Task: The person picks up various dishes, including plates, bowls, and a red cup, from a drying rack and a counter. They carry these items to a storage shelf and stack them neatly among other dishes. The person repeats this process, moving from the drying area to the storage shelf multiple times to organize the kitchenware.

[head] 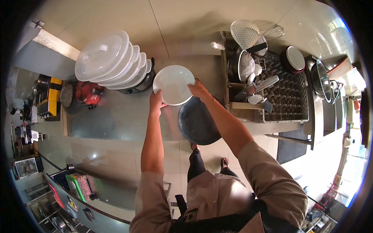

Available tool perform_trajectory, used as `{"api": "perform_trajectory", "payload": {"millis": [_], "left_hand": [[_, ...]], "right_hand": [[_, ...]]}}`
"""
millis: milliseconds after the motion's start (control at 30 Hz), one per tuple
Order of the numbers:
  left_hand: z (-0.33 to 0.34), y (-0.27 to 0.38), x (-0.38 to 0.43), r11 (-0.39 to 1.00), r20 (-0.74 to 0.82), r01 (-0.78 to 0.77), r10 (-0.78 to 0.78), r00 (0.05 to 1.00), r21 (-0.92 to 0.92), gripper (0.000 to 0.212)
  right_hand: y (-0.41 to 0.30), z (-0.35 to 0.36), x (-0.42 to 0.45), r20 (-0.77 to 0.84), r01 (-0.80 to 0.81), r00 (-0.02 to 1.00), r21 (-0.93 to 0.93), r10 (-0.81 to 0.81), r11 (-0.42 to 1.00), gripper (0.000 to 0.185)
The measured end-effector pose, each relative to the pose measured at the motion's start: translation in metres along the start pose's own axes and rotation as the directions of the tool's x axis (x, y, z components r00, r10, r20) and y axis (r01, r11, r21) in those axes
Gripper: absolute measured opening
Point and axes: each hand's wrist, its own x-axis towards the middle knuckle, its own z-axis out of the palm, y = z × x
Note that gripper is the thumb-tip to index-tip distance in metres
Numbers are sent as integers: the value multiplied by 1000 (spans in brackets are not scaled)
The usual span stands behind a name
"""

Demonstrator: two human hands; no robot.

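Both my hands hold a round white plate point(174, 84) over the metal counter point(122, 122). My left hand point(156, 102) grips its lower left rim, thumb on top, and my right hand point(198, 88) pinches the right rim. Partly under my right forearm, a round dark tray point(198, 122) reaches past the counter's front edge. Left of the plate stands a tilted-looking stack of white perforated steamer trays under a translucent lid point(102, 55), on a black-sided appliance base point(140, 84).
To the right, a dish rack point(285, 93) holds small dishes point(295, 57); beside it are a metal pot point(246, 65), a perforated white scoop point(244, 33) and utensils. A red appliance point(88, 93) stands at the left. Glass lids point(322, 80) lean at the far right.
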Motion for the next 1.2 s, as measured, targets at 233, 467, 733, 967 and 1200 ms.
{"api": "perform_trajectory", "payload": {"millis": [233, 467, 733, 967, 1200], "left_hand": [[0, 2, -10, 949, -84, -316, 315, 945, 7, 45], [14, -29, -101, 924, -5, -230, 243, 970, 304, 52], [36, -113, -92, 677, 123, -265, 251, 960, 687, 64], [39, -110, -81, 654, 247, -387, 300, 921, 650, 64], [60, -86, -81, 970, 47, -183, 178, 983, 160, 71]], "right_hand": [[-14, -5, -34, -146, 153, 974, -145, -174, 978, 60], [5, -42, -185, -233, -128, 965, -22, 119, 992, 62], [90, -43, -222, -299, -296, 904, 77, 305, 952, 61], [109, -39, -216, -319, -258, 907, 98, 276, 961, 57], [92, -73, -201, -337, -404, 835, 161, 435, 900, 108]]}}
